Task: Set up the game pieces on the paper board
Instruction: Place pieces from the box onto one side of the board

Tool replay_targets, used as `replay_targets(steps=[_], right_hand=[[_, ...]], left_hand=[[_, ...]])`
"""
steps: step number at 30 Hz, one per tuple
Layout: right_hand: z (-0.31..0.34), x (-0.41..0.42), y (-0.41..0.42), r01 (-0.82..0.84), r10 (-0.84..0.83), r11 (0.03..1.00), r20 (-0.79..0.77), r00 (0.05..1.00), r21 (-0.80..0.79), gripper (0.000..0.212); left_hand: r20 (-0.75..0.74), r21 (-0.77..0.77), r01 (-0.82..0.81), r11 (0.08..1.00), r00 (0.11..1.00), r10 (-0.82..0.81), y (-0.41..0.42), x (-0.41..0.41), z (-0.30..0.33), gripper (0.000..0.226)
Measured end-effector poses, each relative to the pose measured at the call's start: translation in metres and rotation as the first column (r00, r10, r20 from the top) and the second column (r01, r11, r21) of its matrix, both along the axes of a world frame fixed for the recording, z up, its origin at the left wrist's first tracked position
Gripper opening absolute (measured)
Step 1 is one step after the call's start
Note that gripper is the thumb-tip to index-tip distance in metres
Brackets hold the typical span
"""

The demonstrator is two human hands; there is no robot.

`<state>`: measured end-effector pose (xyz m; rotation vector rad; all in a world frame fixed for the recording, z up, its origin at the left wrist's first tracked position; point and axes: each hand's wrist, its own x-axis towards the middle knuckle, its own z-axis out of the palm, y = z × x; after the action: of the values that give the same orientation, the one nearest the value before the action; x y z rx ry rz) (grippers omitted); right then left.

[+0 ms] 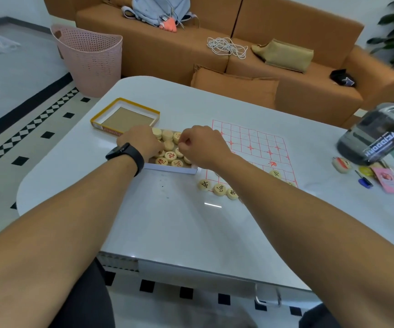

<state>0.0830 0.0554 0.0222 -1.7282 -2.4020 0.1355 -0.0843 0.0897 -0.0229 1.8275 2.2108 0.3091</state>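
Hands were both down in the piece box (170,169), a shallow white tray near the middle of the table (179,221). Right hand (204,146) had its fingers curled in a pinch over the tray; it seemed to be grasping a piece, though the piece itself was hidden, so I could not say for certain. Left hand (141,140), smartwatch (126,153) on the wrist, rested on the tray's left side with fingers bent among the discs; grip not readable.

Wooden pieces (170,156) with red characters lay packed in the tray. Paper board (250,143), red grid, lay just right of the tray. Three pieces (218,189) stood along its near edge and one more (275,173) sat further right on the grid; most points were unfilled. Yellow-rimmed box lid (125,116) lay beyond the tray.

Judgement: early in the set-up, picking stage. To do it well, lift one disc cleanly by its rim, read the character before carrying, and steady the tray with the other hand so neighbours don't scatter. Set each disc on a line crossing, not inside a square, and avoid dragging the forearm over the thin paper.
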Motion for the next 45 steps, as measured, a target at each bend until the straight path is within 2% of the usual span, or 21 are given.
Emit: replay_targets(steps=[7,11,13,14,15,17,19,21,23,25,27,29,34,37,39,40,42,44,45], right_hand=[[0.0,0.002,-0.004,0.011,-0.011,1.0,-0.02,1.0,0.005,0.025],[-0.001,0.006,-0.007,0.009,-0.009,1.0,-0.039,0.999,0.013,0.024],[-0.001,0.01,-0.008,0.013,-0.012,1.0,-0.061,0.998,0.014,0.024],[-0.001,0.012,-0.009,0.017,-0.016,1.0,-0.077,0.997,0.012,0.024],[-0.001,0.013,-0.011,0.023,-0.022,1.0,-0.094,0.995,0.01,0.024],[-0.001,0.017,-0.013,0.043,-0.043,0.999,-0.139,0.989,0.001,0.023],[-0.002,0.019,-0.014,0.063,-0.064,0.998,-0.201,0.977,-0.011,0.023],[-0.002,0.022,-0.016,0.084,-0.083,0.996,-0.296,0.952,-0.01,0.024],[-0.002,0.024,-0.018,0.097,-0.098,0.995,-0.426,0.899,-0.024,0.022],[-0.004,0.028,-0.02,0.09,-0.091,0.996,-0.501,0.861,-0.026,0.024],[-0.007,0.032,-0.022,0.076,-0.069,0.997,-0.515,0.855,-0.008,0.03],[-0.009,0.036,-0.023,0.071,-0.047,0.997,-0.513,0.857,0.028,0.035],[-0.013,0.039,-0.022,0.041,0.004,0.995,-0.448,0.894,0.09,0.041],[-0.016,0.037,-0.021,0.044,0.01,0.991,-0.397,0.918,0.126,0.035],[-0.018,0.036,-0.02,0.053,-0.001,0.99,-0.365,0.931,0.132,0.032],[-0.019,0.037,-0.019,0.061,-0.015,0.99,-0.344,0.939,0.125,0.033],[-0.023,0.037,-0.017,0.07,-0.044,0.994,-0.281,0.959,0.083,0.037],[-0.026,0.038,-0.016,0.062,-0.06,0.998,-0.185,0.981,0.008,0.04],[-0.028,0.039,-0.015,0.054,-0.057,0.998,-0.136,0.989,-0.03,0.041]], left_hand=[[0.013,0.031,-0.019,0.999,1.0,0.018,-0.005,0.007,0.001,0.031],[0.013,0.067,-0.037,0.997,0.999,0.036,-0.009,0.007,0.003,0.027],[0.083,0.091,-0.06,0.994,0.995,0.052,-0.011,0.005,0.004,0.029],[0.196,0.109,-0.069,0.992,0.98,0.047,-0.012,0.004,0.005,0.034],[0.364,0.121,-0.067,0.99,0.931,0.018,-0.013,0.003,0.006,0.039],[0.696,0.106,-0.053,0.993,0.717,-0.037,-0.016,0.003,0.011,0.04],[0.863,0.018,0.027,0.999,0.504,-0.029,-0.024,0.005,0.02,0.034],[0.948,-0.071,0.161,0.984,0.319,0.016,-0.031,0.007,0.026,0.025],[0.979,-0.1,0.252,0.963,0.2,0.05,-0.036,0.009,0.029,0.017],[0.99,-0.106,0.268,0.957,0.117,0.077,-0.037,0.011,0.028,0.019],[0.993,-0.118,0.266,0.957,0.041,0.111,-0.035,0.011,0.025,0.031],[0.991,-0.134,0.289,0.948,0.011,0.137,-0.034,0.012,0.023,0.038],[0.988,-0.157,0.357,0.921,0.052,0.148,-0.037,0.015,0.02,0.026],[0.984,-0.177,0.362,0.915,0.046,0.172,-0.039,0.018,0.019,0.027],[0.983,-0.182,0.338,0.923,0.087,0.162,-0.039,0.019,0.021,0.023],[0.979,-0.173,0.296,0.939,0.16,0.129,-0.039,0.019,0.023,0.021],[0.903,-0.073,0.114,0.991,0.43,0.017,-0.035,0.012,0.022,0.02],[0.716,0.132,-0.038,0.99,0.695,-0.069,-0.028,-0.001,0.016,0.024],[0.614,0.209,-0.049,0.977,0.784,-0.092,-0.025,-0.008,0.012,0.025]])
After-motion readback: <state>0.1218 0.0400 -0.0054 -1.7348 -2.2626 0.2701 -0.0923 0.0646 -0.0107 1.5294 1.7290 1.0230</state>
